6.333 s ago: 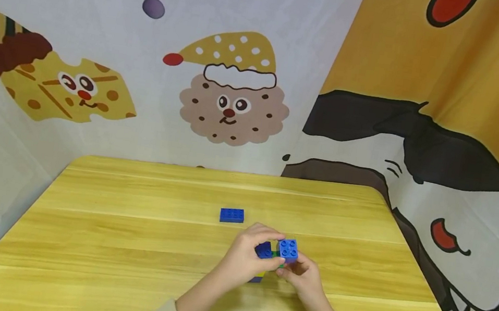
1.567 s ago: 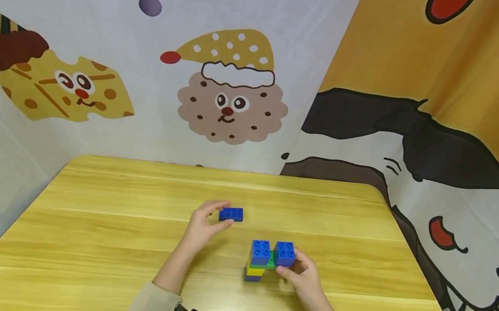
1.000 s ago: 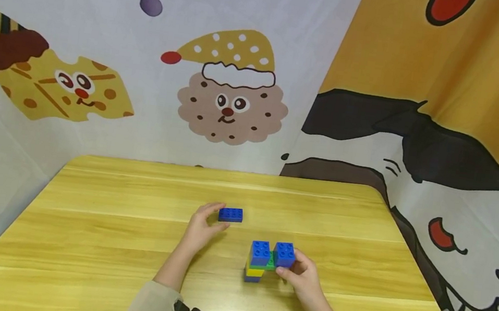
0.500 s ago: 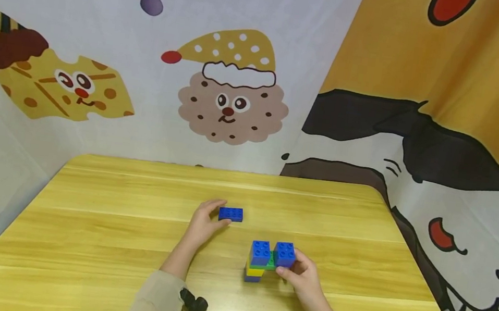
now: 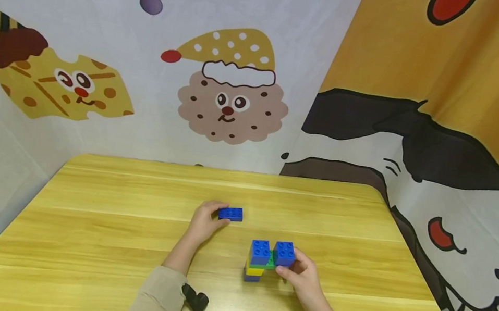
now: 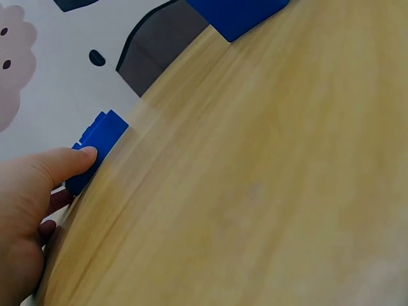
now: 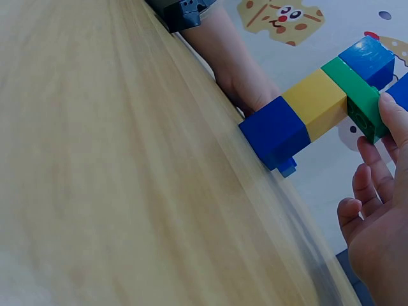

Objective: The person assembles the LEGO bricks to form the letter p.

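A blue brick (image 5: 233, 214) with studs on top lies toward the back of the table. My left hand (image 5: 201, 221) pinches its left end between thumb and fingers; in the left wrist view the thumb (image 6: 80, 159) presses on the brick's side. Nearer me stands a brick structure: a blue brick (image 7: 275, 131) at the bottom, a yellow brick (image 7: 315, 105) above it, then a long green brick (image 7: 357, 95) bridging out to the right. Two square blue bricks (image 5: 260, 251) sit side by side on the green one. My right hand (image 5: 306, 278) grips the overhanging right end.
The wooden table (image 5: 124, 244) has rounded far corners, with a cartoon-printed curtain (image 5: 226, 152) behind it. A black device (image 5: 195, 299) is strapped at the left sleeve (image 5: 157, 296).
Earlier the left hand worked at the structure's right blue brick; it has since moved left and back to the loose blue brick, its fingertips now meeting it. The right hand stays put.
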### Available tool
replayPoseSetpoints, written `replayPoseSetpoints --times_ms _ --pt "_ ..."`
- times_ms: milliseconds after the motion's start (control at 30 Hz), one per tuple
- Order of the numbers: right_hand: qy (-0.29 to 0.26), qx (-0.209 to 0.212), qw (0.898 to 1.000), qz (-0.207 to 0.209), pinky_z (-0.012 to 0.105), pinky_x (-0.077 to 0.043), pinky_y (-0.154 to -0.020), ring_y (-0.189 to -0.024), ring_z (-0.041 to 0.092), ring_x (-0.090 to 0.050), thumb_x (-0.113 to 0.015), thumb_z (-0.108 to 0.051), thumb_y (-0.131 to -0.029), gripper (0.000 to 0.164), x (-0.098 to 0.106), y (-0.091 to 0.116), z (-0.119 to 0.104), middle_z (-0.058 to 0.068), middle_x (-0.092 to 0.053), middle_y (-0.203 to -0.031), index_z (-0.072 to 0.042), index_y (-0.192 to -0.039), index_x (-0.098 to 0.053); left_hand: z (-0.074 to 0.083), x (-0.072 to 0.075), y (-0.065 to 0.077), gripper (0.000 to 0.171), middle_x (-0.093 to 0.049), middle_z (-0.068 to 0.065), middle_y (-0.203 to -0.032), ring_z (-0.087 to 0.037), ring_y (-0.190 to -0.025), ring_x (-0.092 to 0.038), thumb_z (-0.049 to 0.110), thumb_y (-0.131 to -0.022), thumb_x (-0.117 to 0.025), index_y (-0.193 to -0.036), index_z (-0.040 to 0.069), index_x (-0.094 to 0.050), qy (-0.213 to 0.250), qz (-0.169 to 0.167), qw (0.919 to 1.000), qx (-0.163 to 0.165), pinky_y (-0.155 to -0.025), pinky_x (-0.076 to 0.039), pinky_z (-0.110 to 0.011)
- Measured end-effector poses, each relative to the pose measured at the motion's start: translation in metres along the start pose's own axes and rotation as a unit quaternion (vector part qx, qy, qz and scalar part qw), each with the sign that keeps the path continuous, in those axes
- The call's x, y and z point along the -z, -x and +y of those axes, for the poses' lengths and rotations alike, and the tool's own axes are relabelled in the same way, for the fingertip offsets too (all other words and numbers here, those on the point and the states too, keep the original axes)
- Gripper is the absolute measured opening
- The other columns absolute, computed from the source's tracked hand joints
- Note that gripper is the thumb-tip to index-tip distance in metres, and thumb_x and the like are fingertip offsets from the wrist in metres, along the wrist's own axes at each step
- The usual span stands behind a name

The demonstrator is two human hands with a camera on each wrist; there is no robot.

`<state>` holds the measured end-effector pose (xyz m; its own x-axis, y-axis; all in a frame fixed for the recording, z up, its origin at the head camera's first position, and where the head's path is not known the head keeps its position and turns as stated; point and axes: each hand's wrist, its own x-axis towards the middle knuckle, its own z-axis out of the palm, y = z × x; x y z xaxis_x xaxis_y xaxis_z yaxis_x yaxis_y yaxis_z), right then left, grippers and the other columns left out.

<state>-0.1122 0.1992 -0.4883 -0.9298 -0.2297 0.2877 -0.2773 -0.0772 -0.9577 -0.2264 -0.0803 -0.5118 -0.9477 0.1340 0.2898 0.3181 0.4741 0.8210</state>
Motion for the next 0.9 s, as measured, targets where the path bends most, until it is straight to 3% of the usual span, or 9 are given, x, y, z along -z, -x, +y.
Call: replayPoseSetpoints --times_ms 233,367,567,900 --pt "-0.001 0.006 1.0 -0.005 0.022 -0.05 -0.065 -0.085 0.008 -0.059 -0.062 0.01 -0.086 0.04 0.0013 0.0001 0.0001 -0.001 -0.068 -0.104 -0.015 -0.117 -0.066 0.0006 -0.0004 0.0004 0.038 -0.064 -0.012 -0.116 -0.031 -0.111 -0.055 0.008 -0.079 -0.079 -0.115 0.004 -0.069 -0.003 0.0 1.0 0.002 -0.096 -0.044 -0.043" --pt "-0.003 0.007 1.0 -0.008 0.022 -0.05 -0.066 -0.085 0.009 -0.06 -0.061 0.012 -0.086 0.041 0.0019 0.0004 0.0002 -0.001 -0.068 -0.104 -0.015 -0.117 -0.065 0.0017 0.0004 0.0019 0.038 -0.064 -0.012 -0.116 -0.03 -0.111 -0.055 0.007 -0.079 -0.078 -0.115 0.004 -0.069 0.015 -0.003 0.9998 0.014 -0.095 -0.045 -0.042" --pt "-0.009 0.004 1.0 -0.007 0.024 -0.052 -0.073 -0.09 0.016 -0.062 -0.068 0.001 -0.087 0.034 0.0015 -0.0011 0.0005 0.0 -0.068 -0.106 -0.015 -0.117 -0.066 0.002 0.0022 0.0035 0.039 -0.063 -0.012 -0.115 -0.031 -0.111 -0.055 0.005 -0.077 -0.08 -0.115 0.004 -0.069 0.041 0.006 0.9989 0.021 -0.094 -0.046 -0.042" --pt "-0.008 0.018 1.0 -0.012 0.023 -0.051 -0.069 -0.088 0.014 -0.06 -0.065 0.005 -0.087 0.035 0.0013 -0.001 0.0019 0.0 -0.068 -0.105 -0.012 -0.118 -0.065 0.0041 0.0036 0.01 0.04 -0.063 -0.011 -0.118 -0.031 -0.114 -0.054 0.006 -0.077 -0.08 -0.115 0.003 -0.068 0.076 0.002 0.9966 0.033 -0.096 -0.045 -0.043"
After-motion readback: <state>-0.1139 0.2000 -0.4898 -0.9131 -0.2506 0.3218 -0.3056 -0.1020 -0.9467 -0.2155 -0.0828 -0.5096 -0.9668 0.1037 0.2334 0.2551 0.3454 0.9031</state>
